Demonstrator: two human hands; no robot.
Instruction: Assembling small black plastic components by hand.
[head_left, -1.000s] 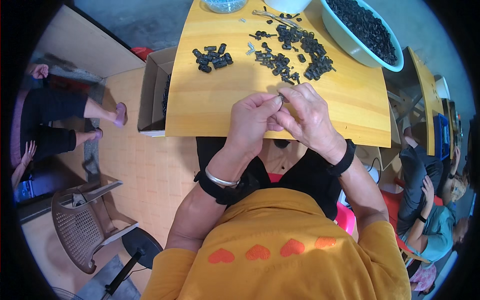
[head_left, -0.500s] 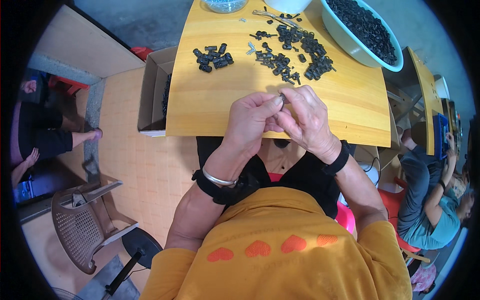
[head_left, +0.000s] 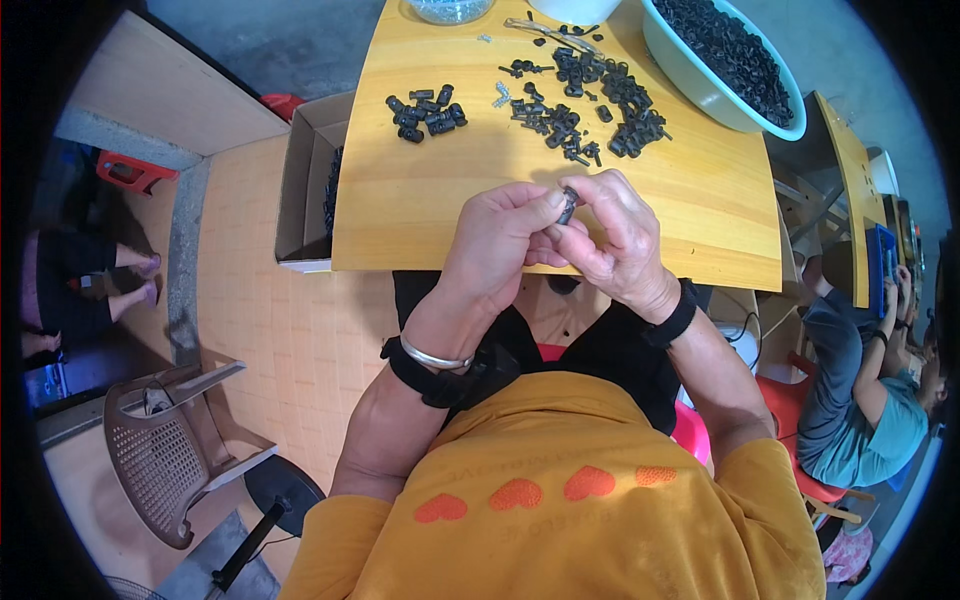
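Note:
Above the table's near edge, my left hand (head_left: 505,235) and my right hand (head_left: 615,235) meet, fingertips closed on one small black cord lock (head_left: 568,205). The left thumb presses its upper left side, while the right thumb and index finger pinch it from the right. Part of it is hidden by the fingers. Beyond the hands, a small group of black cord locks (head_left: 428,115) lies on the left of the wooden table (head_left: 430,220). Loose black cord lock parts (head_left: 560,125), barrels and stemmed plungers, spread right of them. Tiny silver springs (head_left: 502,95) lie between the groups.
A light blue basin (head_left: 790,125) heaped with black parts stands at the back right, near a white container (head_left: 577,10). A clear bowl (head_left: 448,10) is at the back left. Left of the table sits a cardboard box (head_left: 305,200). Other people sit at both sides.
The cord lock between my fingers has turned and now shows more of its length. My hands have hardly moved. At both sides, the other people have shifted their limbs.

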